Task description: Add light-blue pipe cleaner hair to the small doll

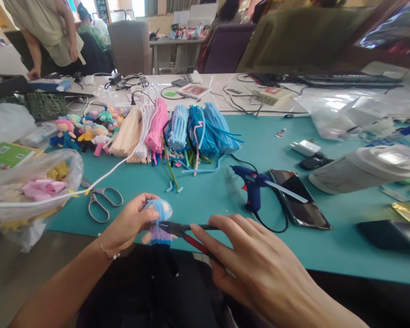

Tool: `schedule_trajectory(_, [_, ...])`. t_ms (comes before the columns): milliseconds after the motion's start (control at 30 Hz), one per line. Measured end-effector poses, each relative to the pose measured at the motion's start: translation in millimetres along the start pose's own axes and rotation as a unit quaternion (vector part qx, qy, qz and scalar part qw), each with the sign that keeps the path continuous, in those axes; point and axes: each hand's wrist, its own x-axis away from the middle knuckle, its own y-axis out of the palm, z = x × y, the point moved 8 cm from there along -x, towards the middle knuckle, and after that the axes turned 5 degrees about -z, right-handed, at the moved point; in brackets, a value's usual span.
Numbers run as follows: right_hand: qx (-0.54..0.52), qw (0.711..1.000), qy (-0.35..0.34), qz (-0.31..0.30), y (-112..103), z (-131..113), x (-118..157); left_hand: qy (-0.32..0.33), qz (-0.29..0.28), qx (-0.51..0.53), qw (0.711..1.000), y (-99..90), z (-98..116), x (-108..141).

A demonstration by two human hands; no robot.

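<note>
My left hand grips a small pipe-cleaner doll with light blue hair, a lilac top and dark blue legs, just over the table's front edge. Wrapped around the handles of a pair of cutting pliers is my right hand. One handle looks black, the other red and black. The pliers' jaws lie against or just in front of the doll's upper body; whether they touch it I cannot tell. Left of my left hand, grey-handled scissors rest on the green mat.
Bundles of pipe cleaners and several finished dolls sit across the mat. A blue glue gun, a phone and a large cup stand to the right. A plastic bag lies left. Another person stands beyond the table.
</note>
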Motion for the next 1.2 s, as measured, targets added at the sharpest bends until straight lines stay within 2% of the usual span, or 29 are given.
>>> schedule_trajectory(367, [0.031,0.999,-0.008,-0.001,5.4,-5.0,-0.8,-0.027,-0.015,-0.005,1.000,2.4,-6.6,-2.1])
schedule_trajectory(567, [0.019,1.000,-0.004,0.007,3.9,-3.4,1.3,-0.023,0.011,-0.009,1.000,1.4,-2.1,-2.2])
schedule_trajectory(800, [0.014,1.000,-0.005,0.020,-0.6,-2.6,0.7,-0.019,0.015,0.010,1.000,2.7,1.5,-1.2])
schedule_trajectory(1000, [0.016,1.000,0.000,0.018,4.3,-1.5,-0.4,-0.027,-0.024,0.063,0.997,3.5,-3.5,0.0])
schedule_trajectory(1200, [0.001,1.000,0.002,0.019,3.8,-1.5,1.8,-0.025,-0.008,0.085,0.996,4.9,-3.2,2.1])
